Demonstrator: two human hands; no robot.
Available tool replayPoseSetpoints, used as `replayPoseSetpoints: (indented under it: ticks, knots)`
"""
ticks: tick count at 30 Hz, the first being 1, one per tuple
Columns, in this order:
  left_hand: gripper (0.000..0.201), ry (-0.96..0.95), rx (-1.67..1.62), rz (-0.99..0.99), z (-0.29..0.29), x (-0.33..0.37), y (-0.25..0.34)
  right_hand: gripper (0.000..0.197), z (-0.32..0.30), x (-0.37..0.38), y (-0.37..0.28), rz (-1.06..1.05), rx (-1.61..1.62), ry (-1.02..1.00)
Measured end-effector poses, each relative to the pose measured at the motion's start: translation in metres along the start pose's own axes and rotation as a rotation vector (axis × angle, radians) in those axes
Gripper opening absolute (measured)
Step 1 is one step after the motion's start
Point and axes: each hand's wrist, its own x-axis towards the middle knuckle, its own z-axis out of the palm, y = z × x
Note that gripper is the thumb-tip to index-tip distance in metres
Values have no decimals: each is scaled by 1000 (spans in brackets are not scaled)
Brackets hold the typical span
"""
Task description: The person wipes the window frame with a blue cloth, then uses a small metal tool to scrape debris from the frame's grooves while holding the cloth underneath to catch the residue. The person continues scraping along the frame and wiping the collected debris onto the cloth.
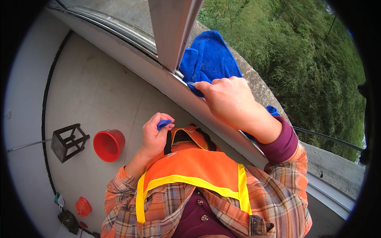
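At the window sill my right hand [230, 99] is closed, knuckles up, with the thumb side toward the frame corner. A small pale tip shows at its fingers; what it grips is hidden underneath. Just beyond, and partly beneath it, a blue cloth [216, 53] lies bunched over the track and outer ledge, against the upright window frame [172, 31]. My left hand [154, 133] is held in front of my body on the room side, its fingers closed on a small blue piece [163, 124] that looks flat or folded; its kind is unclear.
A red bucket [109, 145] and a dark open-frame stool [70, 142] stand on the floor to the left. A red item [83, 206] lies at lower left. Outside the sill runs a rough concrete ledge [258, 85], with green foliage beyond. More blue cloth [272, 110] shows beside my right wrist.
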Motion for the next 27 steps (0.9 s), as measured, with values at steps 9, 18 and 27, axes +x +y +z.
replayPoseSetpoints:
  ticks: [9, 18, 27]
  knots:
    - [7, -73, -34, -35, 6, 4, -2, 26, 4, 5, 0, 51, 120, 187]
    - [7, -74, -95, -90, 8, 6, -3, 25, 27, 8, 4, 51, 128, 139]
    - [11, -25, -112, -102, 2, 2, -8, 29, -1, 3, -7, 76, -1, 65]
